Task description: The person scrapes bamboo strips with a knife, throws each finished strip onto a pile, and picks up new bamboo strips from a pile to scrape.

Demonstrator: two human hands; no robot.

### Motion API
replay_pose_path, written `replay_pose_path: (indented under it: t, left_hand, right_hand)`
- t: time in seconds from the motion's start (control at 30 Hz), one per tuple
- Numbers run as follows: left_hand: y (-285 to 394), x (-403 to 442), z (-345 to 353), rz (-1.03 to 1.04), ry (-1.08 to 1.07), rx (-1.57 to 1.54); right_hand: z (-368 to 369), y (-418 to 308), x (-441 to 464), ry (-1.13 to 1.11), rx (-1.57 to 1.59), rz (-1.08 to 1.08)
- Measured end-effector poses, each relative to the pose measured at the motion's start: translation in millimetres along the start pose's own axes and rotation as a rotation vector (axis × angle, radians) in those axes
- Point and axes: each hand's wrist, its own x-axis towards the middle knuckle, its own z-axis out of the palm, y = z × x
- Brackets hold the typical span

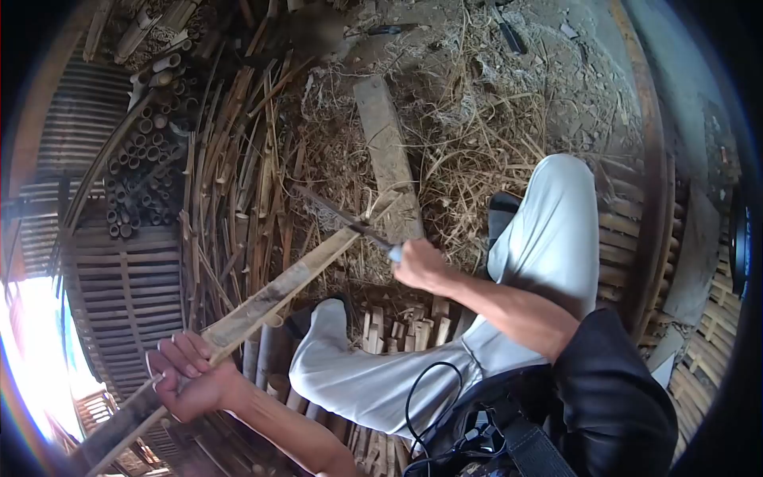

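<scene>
My left hand [193, 375] is wrapped round a long split bamboo piece [274, 294], which slants from the lower left up to the middle of the view. My right hand [421, 265] grips a knife [338, 213] by its handle, only a bit of which shows beside the fist. The dark, narrow blade crosses the bamboo's upper end and seems to touch it. Splayed, pale slivers stand out at that end. Just beyond, a thick wooden plank [381, 131] lies on the ground, and the bamboo's tip is over or against its near part; I cannot tell which.
Bamboo shavings [461, 151] cover the ground around the plank. Long bamboo strips [230, 159] are heaped to the left, with stacked bamboo tubes [143, 151] behind. Cut bamboo pieces [405, 330] lie near my legs. A dark-handled tool [510, 36] rests at the far side.
</scene>
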Motion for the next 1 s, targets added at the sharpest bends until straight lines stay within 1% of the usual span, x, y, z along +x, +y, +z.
replay_pose_path:
  t: [0.03,0.07,0.1,0.13,0.17,0.2,0.23,0.27,0.3,0.33,0.37,0.4,0.43,0.47,0.5,0.57,0.6,0.67,0.7,0.73,0.77,0.83,0.87,0.93,0.97,1.0]
  left_hand:
    - [1,-4,0,0.009,-0.046,0.012]
    - [1,-1,-4,0.009,-0.183,-0.007]
    - [2,3,-13,0.0,-0.311,-0.008]
    - [0,12,-21,-0.031,-0.235,0.033]
    - [-2,13,-28,-0.045,-0.231,0.041]
    - [-1,8,-17,-0.05,-0.229,0.04]
    - [3,4,-9,-0.054,-0.236,0.042]
    - [5,2,-7,-0.055,-0.145,0.033]
    - [4,-1,-6,-0.046,-0.051,0.01]
    - [4,0,-2,-0.037,-0.017,0.0]
    - [3,1,2,-0.027,0.017,-0.011]
    - [3,0,0,-0.023,0.01,0.015]
    - [1,2,-1,-0.015,-0.004,0.038]
    - [-2,9,-1,-0.022,-0.005,0.002]
    - [-3,14,-6,-0.038,0.007,-0.013]
    - [-6,9,-19,-0.061,0.01,0.017]
    - [-9,5,-18,-0.055,-0.016,0.035]
    - [-6,0,-10,-0.038,-0.088,0.076]
    - [-1,0,-4,-0.017,-0.123,0.08]
    - [2,1,3,0.013,-0.161,0.07]
    - [1,10,8,0.008,-0.233,0.04]
    - [-1,14,2,-0.032,-0.328,0.019]
    - [-1,12,5,-0.011,-0.33,0.046]
    - [-3,2,24,0.033,-0.151,0.084]
    - [-4,2,27,0.046,-0.127,0.105]
    - [-5,2,29,0.058,-0.102,0.126]
  right_hand:
    - [-2,-17,-4,0.024,-0.021,-0.044]
    - [-14,-38,-13,-0.086,0.152,-0.099]
    - [-11,-49,-13,-0.008,-0.072,-0.334]
    - [-11,-64,-21,0.023,-0.057,-0.331]
    - [-13,-65,-20,-0.074,0.071,-0.232]
    - [-15,-67,-19,-0.156,0.192,-0.122]
    - [-14,-38,-14,-0.173,0.323,0.08]
    - [-10,3,5,-0.109,0.101,0.106]
    - [-2,18,17,-0.064,0.052,0.103]
    - [6,33,29,-0.019,0.004,0.103]
    - [17,34,22,-0.011,0.137,0.094]
    - [7,13,10,0.022,-0.098,-0.118]
    - [2,-9,-3,0.031,0.107,0.013]
    - [-8,-28,-11,-0.041,0.137,-0.137]
    - [-15,-51,-15,-0.024,-0.01,-0.276]
    - [-23,-81,-22,0.024,0.04,-0.318]
    - [-26,-72,-17,-0.085,0.156,-0.066]
    - [-10,-2,2,-0.097,0.183,-0.037]
    - [-7,19,16,-0.04,0.066,0.055]
    - [-4,40,30,0.006,-0.045,0.153]
    - [-9,29,22,-0.008,0.023,0.217]
    - [2,18,11,0.05,0.131,0.175]
    - [4,15,8,0.159,0.049,0.05]
    - [0,16,7,0.182,-0.029,-0.068]
    - [1,16,5,0.19,-0.062,-0.12]
    - [-6,9,1,0.177,0.027,-0.05]
